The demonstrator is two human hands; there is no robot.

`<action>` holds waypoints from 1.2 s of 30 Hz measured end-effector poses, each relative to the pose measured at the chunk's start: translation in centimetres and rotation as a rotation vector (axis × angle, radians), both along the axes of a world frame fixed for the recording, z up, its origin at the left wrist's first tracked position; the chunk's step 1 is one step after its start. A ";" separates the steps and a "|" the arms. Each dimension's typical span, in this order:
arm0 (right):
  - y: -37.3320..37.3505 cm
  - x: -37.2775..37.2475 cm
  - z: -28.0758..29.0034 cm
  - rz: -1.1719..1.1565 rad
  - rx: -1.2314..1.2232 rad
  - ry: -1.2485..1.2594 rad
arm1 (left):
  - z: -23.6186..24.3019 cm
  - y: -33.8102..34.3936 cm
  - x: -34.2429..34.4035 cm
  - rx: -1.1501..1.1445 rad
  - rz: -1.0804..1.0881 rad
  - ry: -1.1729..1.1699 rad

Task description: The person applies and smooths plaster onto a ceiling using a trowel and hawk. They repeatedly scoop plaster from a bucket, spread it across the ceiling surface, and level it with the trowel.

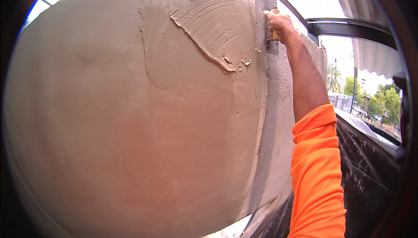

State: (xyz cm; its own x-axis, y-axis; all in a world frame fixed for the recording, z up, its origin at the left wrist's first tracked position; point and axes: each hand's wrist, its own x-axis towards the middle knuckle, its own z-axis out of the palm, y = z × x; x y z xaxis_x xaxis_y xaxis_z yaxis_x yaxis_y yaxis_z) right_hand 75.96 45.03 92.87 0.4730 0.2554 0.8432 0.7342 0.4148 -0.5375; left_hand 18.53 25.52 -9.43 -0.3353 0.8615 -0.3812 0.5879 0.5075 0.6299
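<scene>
My right hand [280,22] is wrapped round the handle of a plastering trowel [262,5], high up at the right edge of the wet plaster. The trowel's long metal blade stands nearly upright and lies along that edge. Fresh plaster [130,120] in a smooth brown-grey coat covers most of the wall. Left of the trowel, a thicker curved patch of plaster [213,29] shows arc-shaped ridges and a raised lower edge with small lumps. Rough grey wall [278,107] shows to the right of the coat. My left hand is out of view.
A dark metal beam [352,28] and corrugated roofing [376,55] lie beyond the wall at upper right. Black plastic sheeting [365,172] hangs beside my orange-sleeved arm. Trees and parked vehicles stand farther off. The wall's lower edge curves above a bright gap.
</scene>
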 end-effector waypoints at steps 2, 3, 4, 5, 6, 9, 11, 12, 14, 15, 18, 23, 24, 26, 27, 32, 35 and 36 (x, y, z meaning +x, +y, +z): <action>0.3 0.1 0.5 0.084 -0.052 -0.030 | 0.1 -0.1 0.1 0.000 -0.001 0.001; 0.7 0.0 0.8 0.063 -0.047 -0.001 | 0.1 -0.2 0.1 0.002 -0.003 -0.003; 0.8 0.2 1.0 -0.009 -0.030 0.023 | 0.1 -0.3 0.1 0.011 -0.006 0.000; 0.8 0.3 1.3 -0.076 -0.037 0.042 | 0.1 -0.3 0.2 -0.001 0.002 -0.001; 0.9 0.5 1.4 -0.130 -0.039 0.054 | 0.2 -0.4 0.2 -0.002 0.007 -0.002; -0.4 2.2 1.0 -0.103 0.005 0.054 | 0.2 -0.2 0.2 -0.003 0.005 0.005; -1.2 3.2 0.0 0.039 0.080 0.086 | 0.3 0.0 0.0 -0.001 0.004 0.007; -1.4 3.4 -0.8 0.111 0.085 0.046 | 0.3 0.0 -0.1 -0.003 0.004 0.006; -1.7 3.4 -2.4 0.237 0.087 -0.023 | 0.5 0.1 -0.4 -0.003 -0.002 0.012; -1.5 3.0 -2.9 0.269 0.057 -0.001 | 0.5 0.2 -0.4 -0.003 -0.005 0.013; -0.9 1.2 -4.1 0.382 -0.017 -0.049 | 0.5 -0.1 -0.6 0.002 -0.015 0.013; -0.3 -2.6 -4.9 0.449 -0.097 0.011 | 0.1 -0.7 -0.9 0.024 -0.003 0.001; -0.5 -3.2 -4.8 0.434 -0.112 -0.001 | 0.0 -0.8 -0.9 0.027 -0.004 -0.006; -0.6 -4.9 -4.2 0.427 -0.110 -0.028 | -0.1 -0.7 -1.0 0.039 0.002 -0.064; -0.8 -5.7 -3.8 0.430 -0.113 -0.061 | -0.3 -0.6 -1.0 0.016 -0.001 -0.076; -0.6 -11.0 -1.4 0.401 -0.147 -0.205 | -0.8 -0.1 -0.3 -0.053 0.003 0.088; -0.6 -14.7 -0.3 0.475 -0.174 -0.314 | -1.0 0.7 -0.4 -0.132 -0.062 0.186; -0.7 -15.6 0.0 0.518 -0.189 -0.357 | -0.9 0.7 -0.3 -0.154 -0.078 0.129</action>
